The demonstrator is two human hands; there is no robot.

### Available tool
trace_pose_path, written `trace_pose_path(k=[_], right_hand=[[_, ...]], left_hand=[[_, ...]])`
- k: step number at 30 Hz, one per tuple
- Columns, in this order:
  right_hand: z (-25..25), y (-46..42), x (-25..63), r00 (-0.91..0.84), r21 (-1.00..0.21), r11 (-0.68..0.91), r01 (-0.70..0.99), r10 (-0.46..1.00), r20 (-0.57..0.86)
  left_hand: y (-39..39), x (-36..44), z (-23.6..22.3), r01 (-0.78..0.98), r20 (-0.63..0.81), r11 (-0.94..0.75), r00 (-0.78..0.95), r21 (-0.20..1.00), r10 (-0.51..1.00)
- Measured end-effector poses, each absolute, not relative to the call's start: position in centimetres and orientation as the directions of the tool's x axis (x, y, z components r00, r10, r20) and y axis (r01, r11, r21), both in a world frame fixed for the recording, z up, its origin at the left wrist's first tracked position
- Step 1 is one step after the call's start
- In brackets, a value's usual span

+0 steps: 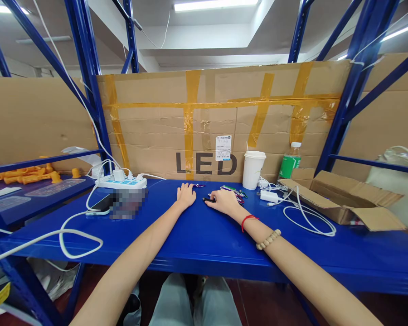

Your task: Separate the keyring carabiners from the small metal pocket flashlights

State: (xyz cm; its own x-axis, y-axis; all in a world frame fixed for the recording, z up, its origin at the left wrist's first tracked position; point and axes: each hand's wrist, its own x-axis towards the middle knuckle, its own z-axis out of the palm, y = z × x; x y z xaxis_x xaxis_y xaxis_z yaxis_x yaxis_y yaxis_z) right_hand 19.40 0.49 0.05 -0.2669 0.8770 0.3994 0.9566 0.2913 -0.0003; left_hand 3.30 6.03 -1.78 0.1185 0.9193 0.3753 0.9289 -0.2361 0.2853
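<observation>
On the blue tabletop (197,235), my left hand (186,195) rests palm down with its fingers stretched out. A thin purple pen (199,185) lies right by its fingertips; whether they touch cannot be made out. My right hand (226,201), with a red string and a beaded bracelet at the wrist, has its fingers closed round a black pen (209,199) that points left. Behind and beside that hand lies a small pile of pens (240,195), green, purple and dark, partly hidden by the hand.
A white lidded cup with a straw (254,170), a green-labelled bottle (290,162), white cables with a plug (269,196) and an opened cardboard box (343,199) stand right. At left are a power strip (122,182) and a phone (104,204). A cardboard wall (149,136) closes the back.
</observation>
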Motion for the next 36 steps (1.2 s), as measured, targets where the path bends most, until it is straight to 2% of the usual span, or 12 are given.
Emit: trace_pose_path(k=[4, 8, 14, 22, 28, 36], right_hand=[[0.2, 0.4, 19.3, -0.218, -0.045, 0.253, 0.966, 0.9, 0.378], [0.0, 0.4, 19.4, -0.198, -0.088, 0.259, 0.962, 0.88, 0.433], [-0.1, 0.7, 20.1, -0.237, -0.06, 0.295, 0.954, 0.859, 0.454], [-0.4, 0.9, 20.1, -0.239, -0.085, 0.309, 0.947, 0.859, 0.454], [-0.4, 0.9, 20.0, -0.179, -0.201, 0.314, 0.928, 0.848, 0.499], [-0.2, 0.8, 19.9, -0.185, -0.243, 0.341, 0.908, 0.847, 0.498]], left_hand=[[6.6, 3.2, -2.2, 0.946, 0.285, -0.162, 0.079, 0.28, 0.955], [6.9, 2.8, -2.1, 0.951, 0.278, -0.162, 0.086, 0.264, 0.957], [7.2, 1.6, -1.9, 0.963, 0.234, -0.145, 0.091, 0.228, 0.968], [7.6, 1.5, -1.8, 0.955, 0.205, -0.238, 0.201, 0.178, 0.958], [7.5, 1.7, -1.8, 0.961, 0.294, -0.255, 0.216, 0.103, 0.931], [7.3, 1.6, -1.7, 0.963, 0.318, -0.269, 0.248, 0.022, 0.915]])
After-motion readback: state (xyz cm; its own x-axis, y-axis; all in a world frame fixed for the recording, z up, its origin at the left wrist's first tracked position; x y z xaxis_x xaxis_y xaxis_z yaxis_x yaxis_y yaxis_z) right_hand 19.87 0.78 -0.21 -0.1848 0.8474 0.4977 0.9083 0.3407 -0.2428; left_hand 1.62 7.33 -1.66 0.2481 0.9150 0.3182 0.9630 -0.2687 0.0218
